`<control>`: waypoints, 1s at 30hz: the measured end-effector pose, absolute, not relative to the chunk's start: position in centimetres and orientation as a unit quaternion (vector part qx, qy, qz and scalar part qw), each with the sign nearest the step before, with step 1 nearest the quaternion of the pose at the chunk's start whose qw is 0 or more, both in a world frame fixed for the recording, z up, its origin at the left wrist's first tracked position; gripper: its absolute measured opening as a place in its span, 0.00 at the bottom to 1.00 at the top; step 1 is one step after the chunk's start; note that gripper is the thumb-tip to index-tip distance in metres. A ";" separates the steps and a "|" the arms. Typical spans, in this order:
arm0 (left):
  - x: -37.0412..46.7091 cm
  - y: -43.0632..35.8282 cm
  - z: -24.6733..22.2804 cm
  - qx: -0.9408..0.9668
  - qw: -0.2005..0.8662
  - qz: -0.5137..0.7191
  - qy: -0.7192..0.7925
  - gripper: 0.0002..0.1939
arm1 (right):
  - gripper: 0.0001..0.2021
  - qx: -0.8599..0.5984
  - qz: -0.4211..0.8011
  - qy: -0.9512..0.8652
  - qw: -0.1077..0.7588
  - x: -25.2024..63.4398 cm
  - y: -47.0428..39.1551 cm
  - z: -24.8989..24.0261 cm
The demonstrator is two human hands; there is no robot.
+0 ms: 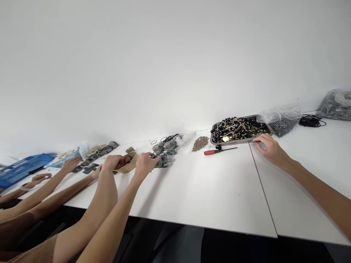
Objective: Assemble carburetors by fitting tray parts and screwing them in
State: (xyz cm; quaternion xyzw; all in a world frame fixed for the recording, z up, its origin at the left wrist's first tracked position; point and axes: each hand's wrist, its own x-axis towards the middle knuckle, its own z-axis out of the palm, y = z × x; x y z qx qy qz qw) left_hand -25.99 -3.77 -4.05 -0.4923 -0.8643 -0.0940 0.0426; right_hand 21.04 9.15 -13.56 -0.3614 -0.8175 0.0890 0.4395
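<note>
My left hand [146, 165] is closed on the near side of a grey moulded part [163, 160], with thumb and fingers at its left edge. More grey parts with round housings [169, 145] lie just behind it. My right hand [269, 147] reaches to the front right corner of a metal tray [238, 141]. Its index finger is at the rim and the thumb stands apart, with nothing visible between them. Black-headed pieces with brass-coloured stems [238, 128] fill the tray. A red-handled screwdriver [210, 152] lies in front of it.
Small brass-coloured pieces [200, 143] are heaped left of the tray. Clear plastic bags [285, 120] and a black cable coil [311, 120] lie right. Co-workers' arms [102, 186] reach in from the left, near a beige bowl [128, 167] and a blue crate [24, 168].
</note>
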 end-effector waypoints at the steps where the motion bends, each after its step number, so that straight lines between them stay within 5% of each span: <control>1: -25.0 -3.6 -3.8 -0.500 0.021 -0.112 -0.858 0.21 | 0.09 -0.361 0.088 -0.819 0.438 21.0 9.2 -13.6; 8: -13.4 -1.4 -4.2 -0.555 -0.256 -0.330 -0.719 0.18 | 0.08 -0.347 0.084 -0.823 0.442 20.8 9.3 -13.6; 15: -2.4 -0.7 -6.8 -0.603 -0.487 -0.319 -0.545 0.19 | 0.07 -0.346 0.077 -0.831 0.428 20.9 9.5 -13.6; 22: -3.0 1.5 -8.8 -0.666 -0.588 -0.241 -0.392 0.19 | 0.07 -0.338 0.103 -0.842 0.408 20.4 9.4 -13.9; 30: -5.2 2.6 -12.8 -0.554 -0.672 -0.317 -0.376 0.26 | 0.07 -0.365 0.122 -0.840 0.382 19.9 8.7 -13.8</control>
